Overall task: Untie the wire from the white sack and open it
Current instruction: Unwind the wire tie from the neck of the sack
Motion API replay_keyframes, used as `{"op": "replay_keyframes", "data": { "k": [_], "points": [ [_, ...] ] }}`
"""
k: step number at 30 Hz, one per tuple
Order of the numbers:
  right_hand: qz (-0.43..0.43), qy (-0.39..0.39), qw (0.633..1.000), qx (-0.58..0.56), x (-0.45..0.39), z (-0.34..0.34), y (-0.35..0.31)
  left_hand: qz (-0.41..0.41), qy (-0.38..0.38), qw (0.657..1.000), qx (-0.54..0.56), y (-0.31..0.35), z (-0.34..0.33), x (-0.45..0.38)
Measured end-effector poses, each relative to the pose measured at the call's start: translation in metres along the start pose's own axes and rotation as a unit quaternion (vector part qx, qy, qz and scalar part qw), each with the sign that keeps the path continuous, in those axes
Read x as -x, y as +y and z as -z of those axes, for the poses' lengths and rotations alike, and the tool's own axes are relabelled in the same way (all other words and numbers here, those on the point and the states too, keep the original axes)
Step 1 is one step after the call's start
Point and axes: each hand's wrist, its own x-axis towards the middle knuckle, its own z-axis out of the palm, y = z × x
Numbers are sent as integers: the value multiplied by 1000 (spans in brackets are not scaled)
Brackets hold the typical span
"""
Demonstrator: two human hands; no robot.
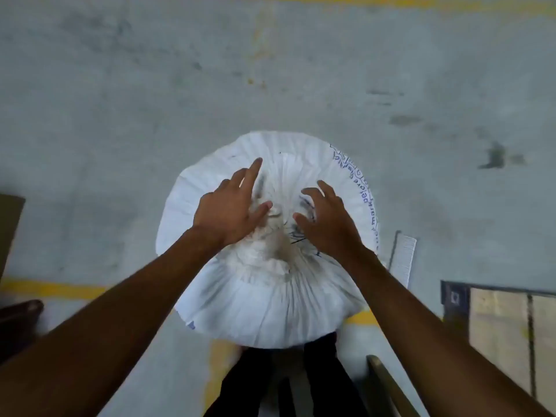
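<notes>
A full white sack (270, 299) with blue print along its right side stands upright on the concrete floor, seen from above. Its mouth is gathered into a bunched neck (279, 236) at the middle of its top. A thin dark wire (296, 240) shows at the neck, blurred. My left hand (231, 206) hovers over the left of the neck with fingers spread. My right hand (326, 218) is on the neck's right side, fingers apart and curled. Neither hand holds anything.
Grey concrete floor (270, 70) with yellow painted lines (45, 288). A cardboard piece (9, 224) lies at the left edge. A white ribbed strip (404, 260) and a taped cardboard box (505, 326) lie at the right. My dark trouser legs (319, 377) stand behind the sack.
</notes>
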Motion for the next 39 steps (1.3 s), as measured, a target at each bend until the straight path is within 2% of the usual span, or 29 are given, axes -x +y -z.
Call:
{"op": "replay_keyframes", "data": {
  "k": [4,7,11,15,20,24,27,30,32,36,39],
  "points": [
    [-21,11,998,-55,14,-29,18,14,-27,999,18,12,-24,3],
    [-39,42,993,-100,24,-49,32,30,-15,999,28,17,-30,3],
    [-90,70,984,-137,37,-66,38,-47,35,998,-24,22,-33,-3],
    [-132,103,969,-179,43,-88,45,-89,-36,995,-38,24,-44,-7],
    [-176,136,953,-205,49,-113,36,-116,-127,985,-28,-9,-54,-9],
    [-218,137,952,-165,56,-138,22,-195,-169,965,-38,-33,-55,-22],
    [-207,212,947,-125,59,-158,8,-269,-166,948,-21,-45,-52,-41],
    [-146,303,937,-93,58,-180,-1,-293,-163,941,-53,-54,-54,-56],
    [-137,299,942,-63,54,-190,-9,-308,-146,937,-71,-59,-59,-60],
    [-189,261,946,-33,43,-209,-18,-316,-96,939,-94,-59,-74,-55],
    [-212,284,934,-42,33,-218,-12,-330,-66,932,-134,-65,-85,-57]
  ]
}}
